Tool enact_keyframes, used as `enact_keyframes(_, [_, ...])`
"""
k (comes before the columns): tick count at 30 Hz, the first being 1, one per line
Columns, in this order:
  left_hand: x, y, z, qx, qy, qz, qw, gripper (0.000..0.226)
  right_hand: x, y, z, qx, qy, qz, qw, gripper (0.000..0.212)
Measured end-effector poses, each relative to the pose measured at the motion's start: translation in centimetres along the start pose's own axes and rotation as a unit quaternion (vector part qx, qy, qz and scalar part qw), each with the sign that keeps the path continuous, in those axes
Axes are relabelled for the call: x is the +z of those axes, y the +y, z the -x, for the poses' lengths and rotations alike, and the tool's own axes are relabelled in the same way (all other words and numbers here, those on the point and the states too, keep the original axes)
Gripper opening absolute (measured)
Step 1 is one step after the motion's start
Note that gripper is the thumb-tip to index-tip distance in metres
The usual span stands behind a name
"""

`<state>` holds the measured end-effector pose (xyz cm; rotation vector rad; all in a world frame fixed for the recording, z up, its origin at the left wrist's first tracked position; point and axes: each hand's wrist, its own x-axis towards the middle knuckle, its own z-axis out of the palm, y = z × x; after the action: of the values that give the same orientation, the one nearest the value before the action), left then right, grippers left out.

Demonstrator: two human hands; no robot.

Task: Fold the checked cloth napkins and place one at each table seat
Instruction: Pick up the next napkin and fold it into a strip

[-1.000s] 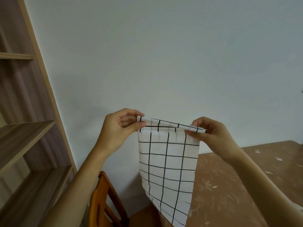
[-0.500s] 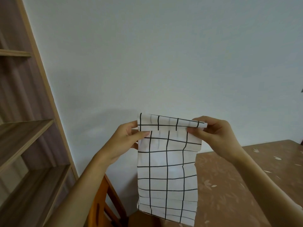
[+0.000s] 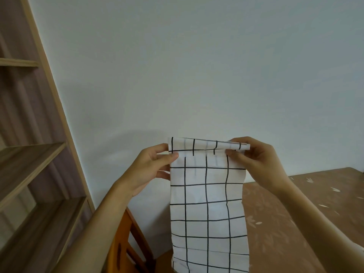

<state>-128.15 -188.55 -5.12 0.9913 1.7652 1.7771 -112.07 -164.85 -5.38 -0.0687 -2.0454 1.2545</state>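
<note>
A white napkin with a black check point(image 3: 206, 203) hangs in the air in front of me, folded into a long narrow strip. Its top edge is turned over into a small fold. My left hand point(image 3: 151, 170) pinches the top left corner between thumb and fingers. My right hand point(image 3: 254, 160) pinches the top right corner the same way. The lower end of the napkin drops below the frame, in front of the table's left edge.
A brown table with a pale leaf pattern point(image 3: 295, 203) lies at the right. An orange wooden chair point(image 3: 128, 245) stands below my left arm by the wall. A wooden shelf unit point(image 3: 35, 154) fills the left side. A plain white wall is behind.
The napkin's lower end has swung forward and now hangs straight down. Both hands have shifted slightly, the left thumb now lower on the top fold.
</note>
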Motion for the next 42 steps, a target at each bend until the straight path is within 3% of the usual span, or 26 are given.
enact_keyframes(5, [0.0, 0.0, 0.0, 0.033, 0.039, 0.002, 0.999, 0.018, -0.2, -0.2, 0.4, 0.034, -0.058, -0.042, 0.997, 0.035])
enact_keyframes(10, [0.1, 0.3, 0.1, 0.055, 0.029, -0.017, 0.998, 0.019, -0.4, -0.1, 0.5, -0.009, -0.045, -0.042, 0.998, 0.028])
enact_keyframes(16, [-0.4, 0.5, 0.2, 0.075, -0.004, -0.065, 0.995, 0.029, -1.0, -0.3, 0.3, -0.061, -0.06, -0.039, 0.996, 0.051])
enact_keyframes(22, [-0.3, 0.6, 0.0, 0.067, 0.028, -0.04, 0.997, 0.039, -1.2, -0.3, 0.6, -0.07, -0.099, 0.003, 0.993, 0.062])
enact_keyframes(26, [-0.5, 0.8, -0.1, 0.043, 0.024, 0.037, 0.998, 0.039, -1.3, 0.2, 0.8, -0.093, -0.114, 0.065, 0.987, 0.07])
enact_keyframes(30, [-0.4, 0.7, 0.1, 0.056, 0.05, -0.026, 0.997, 0.014, -1.0, 0.5, 1.0, -0.102, -0.122, 0.061, 0.985, 0.065])
enact_keyframes(34, [-0.3, 0.7, 0.2, 0.096, 0.068, -0.05, 0.992, 0.025, -1.0, 0.1, 1.0, -0.008, -0.088, -0.034, 0.995, 0.049])
enact_keyframes(37, [-0.3, 0.9, 0.1, 0.116, 0.075, -0.04, 0.99, 0.031, -1.1, -0.3, 0.7, 0.063, -0.101, -0.131, 0.984, 0.039])
enact_keyframes(39, [-0.2, 1.1, 0.0, 0.125, 0.073, -0.04, 0.989, 0.034, -1.0, -0.2, 0.6, 0.073, -0.114, -0.058, 0.989, 0.046])
enact_keyframes(41, [-0.1, 1.3, -0.1, 0.13, 0.067, -0.039, 0.988, 0.035, -0.5, -0.3, 0.6, 0.077, -0.112, 0.004, 0.991, 0.038])
enact_keyframes(42, [-0.1, 1.4, -0.1, 0.132, 0.066, -0.042, 0.988, 0.036, -0.3, -0.4, 0.6, 0.081, -0.112, -0.016, 0.99, 0.032])
